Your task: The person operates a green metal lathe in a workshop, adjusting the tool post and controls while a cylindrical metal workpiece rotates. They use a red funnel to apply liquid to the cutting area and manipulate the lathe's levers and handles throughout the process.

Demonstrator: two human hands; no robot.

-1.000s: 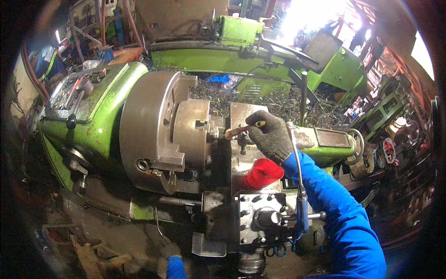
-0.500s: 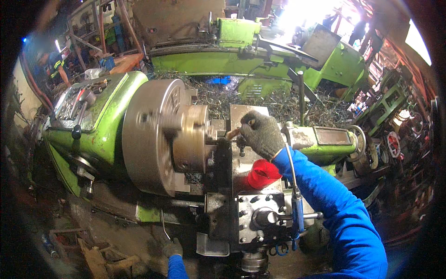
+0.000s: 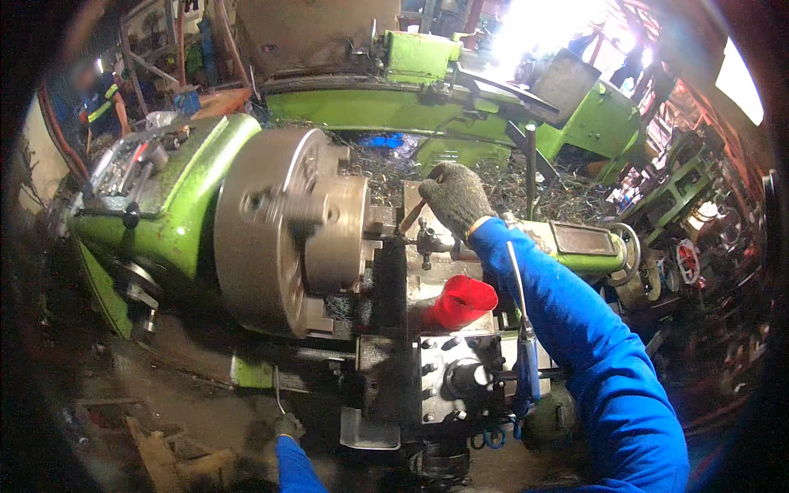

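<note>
My right hand [image 3: 456,200], in a dark knitted glove, reaches over the lathe's carriage with closed fingers around a short brown stick [image 3: 412,217]. The stick slants down toward the tool post area beside the workpiece; its lower tip is hard to make out. A thick metal ring-shaped workpiece [image 3: 337,234] sits in the large chuck [image 3: 259,234], both blurred by spinning. Low in the view, my gloved left hand [image 3: 288,425] is closed at the lower end of a thin bent metal lever [image 3: 279,390]. A red plastic cup [image 3: 463,303] stands tilted on the carriage below my right forearm.
A square tool post [image 3: 460,378] and a blue-handled air gun [image 3: 526,370] lie near my right arm. The green headstock [image 3: 177,197] carries tools on top. Metal shavings [image 3: 501,177] pile behind the lathe. Another person [image 3: 100,107] stands at far left.
My right hand has lifted slightly and drawn back, so the stick points more steeply down. My left hand and its lever appear farther left; the view has shifted a little.
</note>
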